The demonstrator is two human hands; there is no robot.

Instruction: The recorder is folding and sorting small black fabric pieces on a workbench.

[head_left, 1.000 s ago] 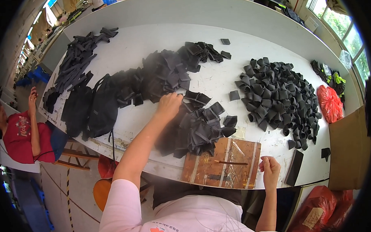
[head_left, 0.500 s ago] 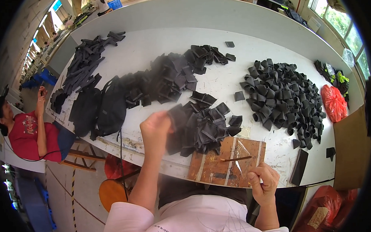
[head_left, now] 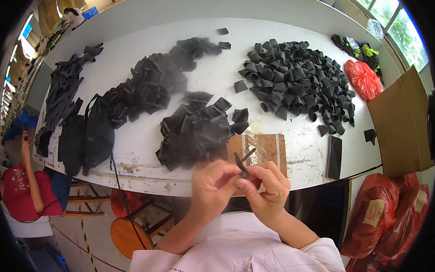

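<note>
Close to my body, at the table's near edge, my two hands meet at the fingertips. My left hand (head_left: 212,186) and my right hand (head_left: 267,187) both pinch a small black fabric piece (head_left: 239,162), mostly covered by the fingers. Just beyond them lies a brown board (head_left: 270,151) with strips of clear tape, partly behind the hands. A thin dark stick-like shape (head_left: 249,155) shows over the board; whether it touches the piece I cannot tell. Left of the board is a heap of flat black fabric pieces (head_left: 193,127).
Folded black loops (head_left: 297,80) form a large pile at the right. More flat pieces (head_left: 151,81) and long black strips (head_left: 67,83) lie leftward, near a black bag (head_left: 100,135). A phone (head_left: 334,156), red bag (head_left: 363,80) and cardboard (head_left: 401,120) stand right. Another person (head_left: 30,190) is at far left.
My left hand has come back from the heap of flat pieces and joined my right hand over the near edge, a black piece between them. The view has shifted rightward.
</note>
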